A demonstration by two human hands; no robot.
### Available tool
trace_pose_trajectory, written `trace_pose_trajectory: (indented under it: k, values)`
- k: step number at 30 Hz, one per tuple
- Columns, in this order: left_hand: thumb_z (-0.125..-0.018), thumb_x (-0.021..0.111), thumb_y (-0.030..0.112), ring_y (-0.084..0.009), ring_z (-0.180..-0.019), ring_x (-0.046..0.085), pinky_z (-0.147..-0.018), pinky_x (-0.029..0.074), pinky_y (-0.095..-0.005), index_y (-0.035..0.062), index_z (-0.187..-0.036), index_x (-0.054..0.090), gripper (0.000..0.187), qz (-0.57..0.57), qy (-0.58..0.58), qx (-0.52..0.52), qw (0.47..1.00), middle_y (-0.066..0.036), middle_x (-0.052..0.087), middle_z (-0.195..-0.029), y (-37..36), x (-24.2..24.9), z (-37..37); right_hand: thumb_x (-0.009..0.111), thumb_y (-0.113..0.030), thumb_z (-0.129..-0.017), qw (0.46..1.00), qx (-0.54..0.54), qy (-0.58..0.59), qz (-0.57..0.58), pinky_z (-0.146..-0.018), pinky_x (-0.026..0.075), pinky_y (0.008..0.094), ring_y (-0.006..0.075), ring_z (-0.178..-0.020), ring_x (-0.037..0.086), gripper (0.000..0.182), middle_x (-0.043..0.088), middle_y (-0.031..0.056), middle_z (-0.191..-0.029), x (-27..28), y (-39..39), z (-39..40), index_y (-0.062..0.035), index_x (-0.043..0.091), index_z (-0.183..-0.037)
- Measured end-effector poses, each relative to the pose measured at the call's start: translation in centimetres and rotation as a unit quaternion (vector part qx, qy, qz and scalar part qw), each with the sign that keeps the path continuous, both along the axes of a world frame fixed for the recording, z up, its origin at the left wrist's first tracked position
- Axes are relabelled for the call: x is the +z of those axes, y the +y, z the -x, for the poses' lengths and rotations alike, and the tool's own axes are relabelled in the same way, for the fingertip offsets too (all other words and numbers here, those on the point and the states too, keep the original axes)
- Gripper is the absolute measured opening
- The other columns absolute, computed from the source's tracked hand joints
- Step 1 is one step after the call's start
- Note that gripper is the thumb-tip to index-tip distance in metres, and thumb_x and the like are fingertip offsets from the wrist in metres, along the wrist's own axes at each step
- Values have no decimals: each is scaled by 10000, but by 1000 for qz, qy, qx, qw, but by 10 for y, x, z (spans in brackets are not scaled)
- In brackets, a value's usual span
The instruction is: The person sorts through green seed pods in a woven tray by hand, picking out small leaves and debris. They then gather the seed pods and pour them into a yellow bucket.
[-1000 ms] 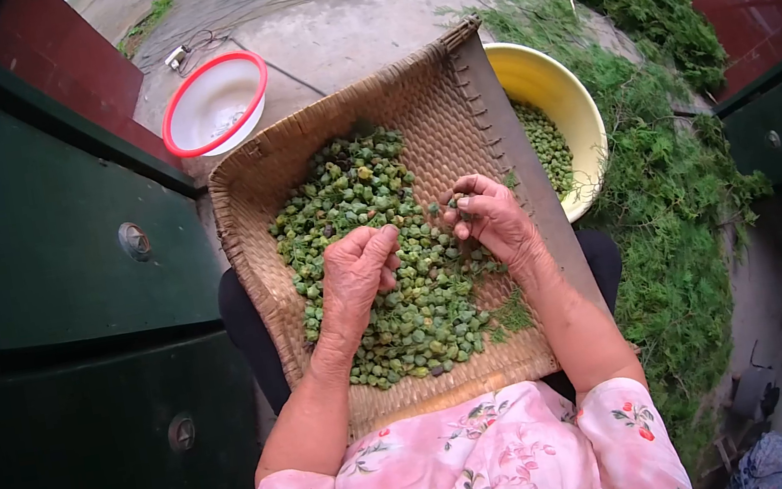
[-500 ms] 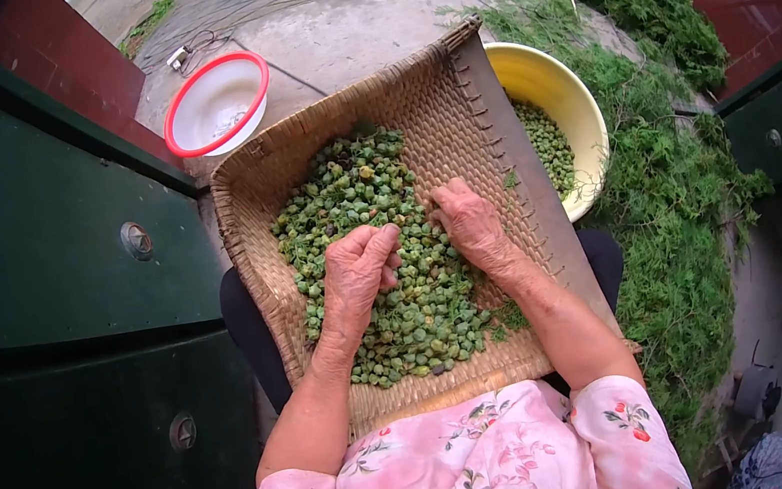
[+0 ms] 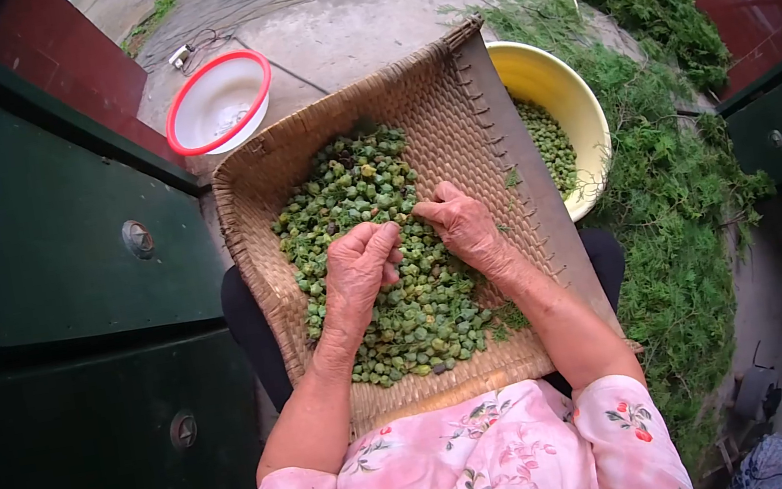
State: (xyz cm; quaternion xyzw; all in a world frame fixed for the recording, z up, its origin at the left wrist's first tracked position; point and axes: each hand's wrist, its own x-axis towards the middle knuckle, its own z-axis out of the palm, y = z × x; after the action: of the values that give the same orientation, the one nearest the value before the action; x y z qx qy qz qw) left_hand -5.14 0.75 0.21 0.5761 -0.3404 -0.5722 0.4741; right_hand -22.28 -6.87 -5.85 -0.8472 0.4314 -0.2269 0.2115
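Observation:
A woven winnowing basket (image 3: 454, 124) rests across my lap, with a heap of small green seed cones (image 3: 413, 322) in it. Above the middle of the heap is my left hand (image 3: 361, 267), its thumb pressed to its curled fingers; whatever is in this pinch is too small to name. My right hand (image 3: 465, 228) is at the heap's right side, fingers bent and their tips down by the cones, left of the basket's bare weave. Its fingertips look closed together, and I cannot make out what they hold. A few green sprigs (image 3: 508, 318) lie near my right wrist.
Beyond the basket's right edge stands a yellow tub (image 3: 581, 125) holding more green cones. A white basin with a red rim (image 3: 218, 103) sits at the far left. Cut green branches (image 3: 675, 252) cover the ground on the right. Dark green door panels (image 3: 57, 244) flank the left side.
My right hand has shifted slightly left, its fingertips now closer to my left hand and over the cones. My left hand stays nearly where it was, still pinched.

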Motion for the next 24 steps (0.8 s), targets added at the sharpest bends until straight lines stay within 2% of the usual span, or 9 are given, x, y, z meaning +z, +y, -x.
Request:
trace_pose_trajectory:
  k: [4,9,10,13,16,19,22,24]
  values:
    - [-917,599,257,-25,-470,501,-425,368,-160,59,-818,637,224,1,5,1,1000,18,601,-648,-1,1,0,578,-39,-793,999,-10,-49,-16,-655,475,415,315,-770,588,124,534,132,-839,0,1,0,-74,637,-897]
    - [-922,585,209,-27,-492,510,-432,381,-161,40,-935,619,173,18,11,14,1000,0,611,-725,-1,-2,0,636,-20,-757,973,-57,-194,-113,-688,467,388,299,-784,581,117,560,132,-836,6,0,4,-33,613,-871]
    - [-924,579,194,-28,-499,513,-433,386,-162,33,-969,613,170,23,11,23,999,-6,613,-748,-2,-2,1,641,-17,-751,971,-66,-207,-98,-682,465,376,289,-770,576,128,561,124,-814,11,1,6,-33,613,-875]
    - [-927,559,148,-35,-517,523,-441,403,-167,13,-1062,579,192,19,5,27,999,-24,614,-806,-2,1,2,614,-37,-777,987,-47,-154,-29,-670,475,388,306,-762,582,104,555,128,-824,12,-2,9,-50,614,-881]
    - [-924,554,126,-41,-521,528,-448,416,-169,1,-1078,571,199,15,-4,18,1000,-31,614,-813,-2,2,2,582,-73,-811,999,-30,-4,-15,-654,484,406,322,-755,588,100,544,130,-834,11,2,6,-71,620,-903]
    - [-922,556,121,-42,-523,532,-452,419,-168,1,-1075,574,195,20,10,14,1000,-29,614,-808,-1,1,1,562,-96,-829,997,-25,67,-7,-643,489,427,334,-764,595,124,531,132,-846,10,-1,5,-88,624,-936]
    - [-918,561,123,-42,-528,538,-453,420,-167,1,-1076,575,199,17,5,9,1000,-29,615,-806,-1,2,1,582,-96,-820,998,-63,21,-5,-654,489,407,323,-760,597,128,554,133,-835,2,-2,8,-73,632,-935]
    - [-916,562,123,-43,-530,540,-454,422,-169,1,-1079,575,203,16,3,5,1000,-30,616,-802,-1,1,0,603,-92,-807,991,-71,-95,-54,-664,488,391,314,-756,597,126,572,134,-825,2,-6,11,-60,635,-924]
